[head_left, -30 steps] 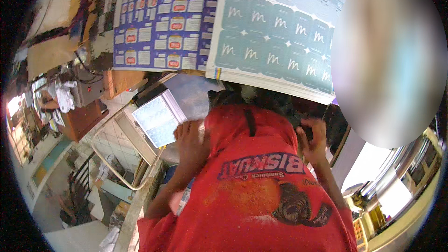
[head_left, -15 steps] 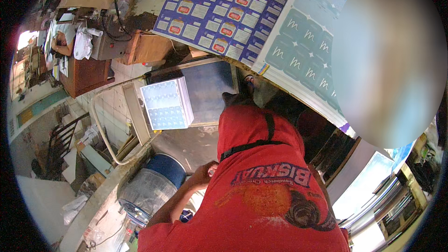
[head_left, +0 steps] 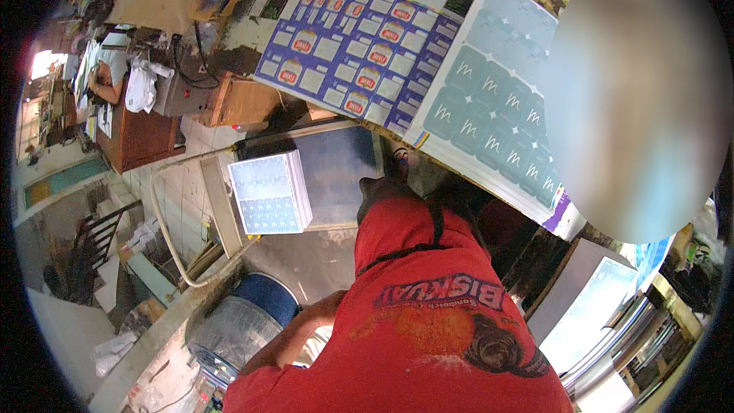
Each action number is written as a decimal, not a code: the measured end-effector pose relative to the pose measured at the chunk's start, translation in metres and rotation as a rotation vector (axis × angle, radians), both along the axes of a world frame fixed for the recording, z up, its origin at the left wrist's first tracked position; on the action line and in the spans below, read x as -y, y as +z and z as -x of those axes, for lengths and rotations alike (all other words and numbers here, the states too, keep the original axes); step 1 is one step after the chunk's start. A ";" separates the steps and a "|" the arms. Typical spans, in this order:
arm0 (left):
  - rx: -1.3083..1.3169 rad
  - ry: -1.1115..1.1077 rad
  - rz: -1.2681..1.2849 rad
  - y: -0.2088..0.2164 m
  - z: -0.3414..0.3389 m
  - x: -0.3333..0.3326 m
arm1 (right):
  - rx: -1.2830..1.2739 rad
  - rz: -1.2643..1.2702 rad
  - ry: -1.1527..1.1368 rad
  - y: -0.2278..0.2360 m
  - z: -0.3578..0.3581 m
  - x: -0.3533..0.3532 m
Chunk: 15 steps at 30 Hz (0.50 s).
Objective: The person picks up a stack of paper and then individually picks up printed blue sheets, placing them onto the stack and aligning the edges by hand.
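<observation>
My left forearm (head_left: 287,344) bends in toward the side of my red shirt (head_left: 428,329). At the shirt's edge, near the waist, only the back of my left hand (head_left: 333,305) or its wrist shows; the fingers are hidden behind the cloth. My right hand is out of sight beyond the shirt's right side. Ahead of me lies a large stack of teal and pale blue printed sheets (head_left: 489,95). Left of it are purple printed sheets (head_left: 336,69) with red labels. Neither stack is touched by a visible hand.
A smaller stack of pale blue sheets (head_left: 267,193) sits on a flat trolley (head_left: 340,160) with a bent metal handle (head_left: 167,222). Beside my left arm stands a drum with a blue top (head_left: 267,294). Another person (head_left: 111,80) is at a brown desk (head_left: 138,134). Metal rollers (head_left: 638,340) are at lower right.
My left hand, partly visible at the shirt's edge before, has slipped further behind it. The view has tilted, so the stacks and trolley appear slightly lower.
</observation>
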<state>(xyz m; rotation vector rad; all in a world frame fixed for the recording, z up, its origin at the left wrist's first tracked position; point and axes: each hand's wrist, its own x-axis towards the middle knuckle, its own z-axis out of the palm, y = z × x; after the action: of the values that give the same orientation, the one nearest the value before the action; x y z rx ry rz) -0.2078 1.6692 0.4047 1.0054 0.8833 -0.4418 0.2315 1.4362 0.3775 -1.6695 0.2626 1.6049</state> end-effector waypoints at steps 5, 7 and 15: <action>-0.108 -0.005 -0.265 0.016 -0.025 -0.067 | 0.033 -0.026 0.059 0.000 -0.007 -0.016; -0.105 -0.089 -0.468 0.008 -0.058 -0.082 | 0.062 -0.038 0.120 0.000 -0.013 -0.029; 0.135 -0.394 -0.762 -0.049 -0.087 -0.123 | 0.197 -0.086 0.278 -0.014 -0.015 -0.157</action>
<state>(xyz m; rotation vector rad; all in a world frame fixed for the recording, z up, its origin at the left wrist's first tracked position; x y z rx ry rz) -0.1207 1.7926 0.3553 1.9064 0.7356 -0.3611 0.2465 1.5928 0.3640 -1.8425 -0.1426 1.6085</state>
